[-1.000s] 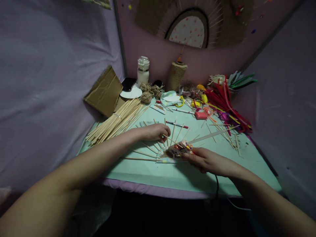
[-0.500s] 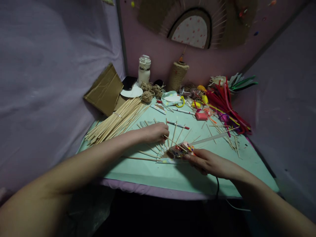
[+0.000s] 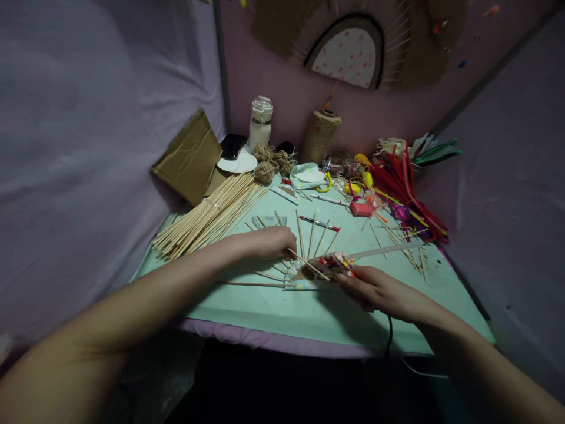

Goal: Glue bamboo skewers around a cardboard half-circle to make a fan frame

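My left hand point(image 3: 274, 242) rests on the green table point(image 3: 273, 306), its fingers closed on a thin wooden stick point(image 3: 308, 266) that slants toward a fan of sticks point(image 3: 282, 272) glued round a small half-round card. My right hand point(image 3: 375, 290) grips a glue gun point(image 3: 335, 263) covered in coloured marks. The gun's nozzle points left at the middle of the fan, close to the stick's lower end. A black cord point(image 3: 389, 335) hangs from under my right hand over the table's front edge.
A big bundle of long sticks point(image 3: 212, 215) lies at the left, with cardboard point(image 3: 188, 158) behind it. At the back stand a white jar point(image 3: 260, 122), twine balls point(image 3: 265, 171) and a twine cone point(image 3: 321, 135). Red pipe cleaners point(image 3: 406, 188), a red pen point(image 3: 318, 223) and loose sticks lie at the right.
The camera has tilted a little. My left hand has drawn slightly back with the stick, and the glue gun has lifted a bit toward the fan's centre.
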`<state>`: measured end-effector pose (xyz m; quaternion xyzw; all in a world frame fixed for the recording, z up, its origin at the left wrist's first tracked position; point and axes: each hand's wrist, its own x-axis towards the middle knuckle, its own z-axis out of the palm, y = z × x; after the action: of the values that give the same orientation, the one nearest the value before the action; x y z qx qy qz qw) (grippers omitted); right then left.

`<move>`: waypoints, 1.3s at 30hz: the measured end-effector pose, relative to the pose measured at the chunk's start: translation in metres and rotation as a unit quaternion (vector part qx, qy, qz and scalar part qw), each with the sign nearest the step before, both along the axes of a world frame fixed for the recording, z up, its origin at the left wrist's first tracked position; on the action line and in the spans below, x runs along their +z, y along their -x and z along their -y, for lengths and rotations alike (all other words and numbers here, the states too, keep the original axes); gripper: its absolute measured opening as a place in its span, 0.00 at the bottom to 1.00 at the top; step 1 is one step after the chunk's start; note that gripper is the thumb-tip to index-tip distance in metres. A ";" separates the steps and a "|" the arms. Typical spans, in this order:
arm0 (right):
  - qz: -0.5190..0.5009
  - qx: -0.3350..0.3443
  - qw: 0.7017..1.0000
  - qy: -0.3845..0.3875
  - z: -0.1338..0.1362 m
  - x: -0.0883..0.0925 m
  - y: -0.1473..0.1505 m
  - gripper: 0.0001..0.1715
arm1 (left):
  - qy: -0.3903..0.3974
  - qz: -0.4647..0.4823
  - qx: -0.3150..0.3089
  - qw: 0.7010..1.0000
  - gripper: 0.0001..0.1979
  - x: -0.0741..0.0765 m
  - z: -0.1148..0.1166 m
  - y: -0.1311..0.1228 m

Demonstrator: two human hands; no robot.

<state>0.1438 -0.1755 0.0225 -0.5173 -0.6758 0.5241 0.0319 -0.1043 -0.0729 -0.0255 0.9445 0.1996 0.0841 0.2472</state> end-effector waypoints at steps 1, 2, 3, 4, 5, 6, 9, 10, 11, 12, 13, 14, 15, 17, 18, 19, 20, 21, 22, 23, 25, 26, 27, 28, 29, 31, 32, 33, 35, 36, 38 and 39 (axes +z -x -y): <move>0.003 -0.005 1.000 -0.003 0.000 -0.001 0.000 0.30 | 0.004 -0.003 -0.004 1.000 0.08 0.000 0.000 0.000; 0.006 -0.008 1.000 -0.006 0.000 -0.001 -0.001 0.31 | 0.008 -0.009 -0.014 1.000 0.08 0.001 -0.001 0.000; 0.008 -0.010 1.000 -0.009 0.001 -0.002 -0.001 0.31 | 0.012 -0.017 -0.026 0.999 0.08 0.002 -0.001 0.000; 0.007 -0.011 1.000 -0.012 0.001 -0.001 0.000 0.31 | 0.013 -0.022 -0.028 0.999 0.09 0.002 -0.001 0.000; 0.007 -0.014 1.000 -0.014 0.002 0.000 0.000 0.31 | 0.012 -0.026 -0.026 0.999 0.09 0.003 -0.002 0.000; 0.006 -0.020 1.000 -0.014 0.002 0.001 0.000 0.31 | 0.012 -0.029 -0.025 0.999 0.09 0.003 -0.002 0.000; 0.001 -0.045 0.999 -0.010 0.004 0.009 0.000 0.30 | 0.028 -0.023 -0.026 0.999 0.11 0.002 -0.002 0.000; -0.002 -0.053 0.999 -0.007 0.004 0.011 0.000 0.30 | 0.038 -0.018 -0.028 0.999 0.12 0.002 -0.002 -0.001; -0.004 -0.062 0.998 -0.003 0.005 0.014 -0.001 0.30 | 0.049 -0.015 -0.030 0.998 0.12 0.002 -0.001 -0.001; -0.007 -0.070 0.997 0.004 0.005 0.016 -0.002 0.30 | 0.057 -0.014 -0.030 0.998 0.12 0.002 -0.001 -0.002; -0.011 -0.078 0.997 0.014 0.006 0.017 -0.002 0.30 | 0.061 -0.016 -0.029 0.998 0.12 0.001 0.000 -0.002; -0.013 -0.089 0.996 0.026 0.006 0.017 -0.003 0.30 | 0.063 -0.018 -0.029 0.997 0.12 0.001 0.000 -0.003; -0.017 -0.103 0.994 0.037 0.006 0.016 -0.004 0.31 | 0.065 -0.021 -0.030 0.997 0.12 0.001 0.000 -0.003; -0.040 -0.147 0.987 0.051 0.007 0.011 -0.006 0.31 | 0.068 -0.021 -0.038 0.997 0.11 0.000 0.001 -0.004; -0.056 -0.176 0.981 0.053 0.007 0.008 -0.007 0.31 | 0.068 -0.019 -0.044 0.997 0.11 -0.001 0.001 -0.004; -0.071 -0.206 0.974 0.053 0.008 0.005 -0.009 0.30 | 0.068 -0.015 -0.050 0.996 0.11 -0.002 0.000 -0.003; -0.086 -0.232 0.968 0.051 0.009 0.003 -0.010 0.30 | 0.067 -0.010 -0.052 0.996 0.11 -0.004 0.000 -0.003; -0.096 -0.251 0.962 0.050 0.009 0.001 -0.011 0.29 | 0.067 -0.007 -0.053 0.996 0.11 -0.005 0.000 -0.003; -0.101 -0.263 0.958 0.050 0.011 0.001 -0.013 0.29 | 0.070 -0.007 -0.050 0.996 0.11 -0.006 0.000 -0.003; -0.101 -0.267 0.957 0.051 0.012 0.002 -0.014 0.29 | 0.077 -0.012 -0.046 0.996 0.11 -0.006 0.000 -0.002; -0.087 -0.257 0.961 0.050 0.014 0.006 -0.016 0.29 | 0.093 -0.027 -0.036 0.995 0.09 -0.004 0.000 -0.001; -0.075 -0.241 0.966 0.050 0.015 0.009 -0.016 0.30 | 0.097 -0.033 -0.029 0.994 0.08 -0.001 0.000 -0.001; -0.063 -0.219 0.972 0.053 0.016 0.013 -0.016 0.30 | 0.094 -0.035 -0.021 0.995 0.07 0.002 0.000 0.000; -0.053 -0.193 0.978 0.057 0.016 0.017 -0.015 0.30 | 0.085 -0.034 -0.013 0.996 0.07 0.006 0.000 0.000; -0.043 -0.164 0.984 0.061 0.015 0.020 -0.013 0.31 | 0.072 -0.032 -0.004 0.997 0.06 0.010 -0.001 0.001; -0.020 -0.109 0.992 0.062 0.012 0.027 -0.010 0.31 | 0.050 -0.037 0.023 0.998 0.05 0.016 -0.005 0.001; -0.004 -0.087 0.995 0.059 0.010 0.031 -0.007 0.31 | 0.048 -0.046 0.037 0.997 0.05 0.018 -0.007 0.002; 0.016 -0.067 0.996 0.052 0.007 0.034 -0.004 0.32 | 0.053 -0.057 0.052 0.996 0.05 0.019 -0.010 0.002; 0.058 -0.029 0.997 0.035 0.001 0.040 0.001 0.32 | 0.079 -0.082 0.079 0.990 0.07 0.018 -0.017 0.002; 0.078 -0.011 0.996 0.029 -0.003 0.042 0.004 0.32 | 0.095 -0.092 0.090 0.987 0.08 0.017 -0.021 0.002; 0.109 0.024 0.994 0.018 -0.010 0.046 0.011 0.31 | 0.123 -0.102 0.105 0.982 0.09 0.014 -0.028 0.002; 0.122 0.038 0.992 0.015 -0.013 0.047 0.014 0.32 | 0.134 -0.106 0.108 0.979 0.09 0.013 -0.031 0.002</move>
<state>0.1297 -0.1622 0.0695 -0.5518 -0.6859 0.4678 -0.0786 -0.1067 -0.0419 -0.0125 0.8792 0.3352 -0.0174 0.3381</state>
